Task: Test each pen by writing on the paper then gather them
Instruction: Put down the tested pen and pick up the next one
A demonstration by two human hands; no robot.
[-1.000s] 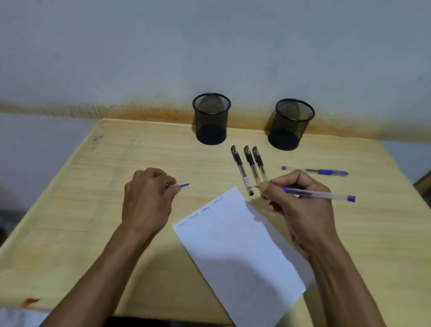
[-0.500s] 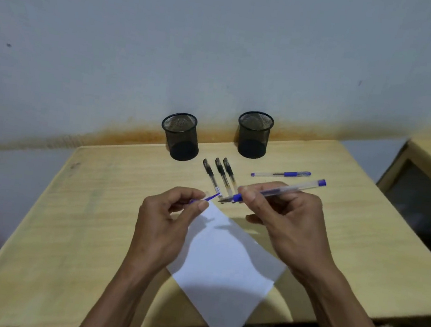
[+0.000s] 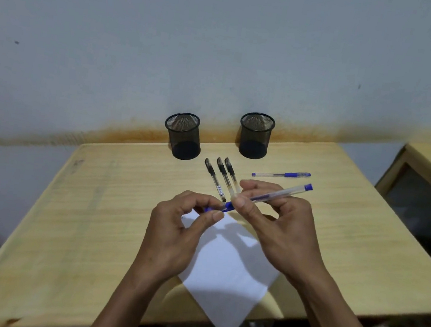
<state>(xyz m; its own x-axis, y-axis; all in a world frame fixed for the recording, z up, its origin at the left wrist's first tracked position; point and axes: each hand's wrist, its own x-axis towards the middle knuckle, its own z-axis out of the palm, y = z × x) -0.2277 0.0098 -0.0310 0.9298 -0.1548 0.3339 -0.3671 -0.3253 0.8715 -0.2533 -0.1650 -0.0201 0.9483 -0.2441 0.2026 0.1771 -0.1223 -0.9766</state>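
Above the white paper sheet (image 3: 225,269) on the wooden tabletop (image 3: 92,215), the right hand (image 3: 277,226) pinches a clear blue-ink pen (image 3: 273,197) while the left hand's (image 3: 173,229) fingers (image 3: 214,215) pinch its blue cap (image 3: 226,206). Three black pens (image 3: 219,176) and another blue pen (image 3: 281,174) lie beyond, near two black mesh cups (image 3: 183,136).

A clear plastic pen with blue ink (image 3: 273,195) is held tilted above the white paper sheet (image 3: 225,269), which overhangs the table's near edge. Three black-capped clear pens (image 3: 219,177) lie side by side toward the far edge; another blue pen (image 3: 281,174) lies right of them.
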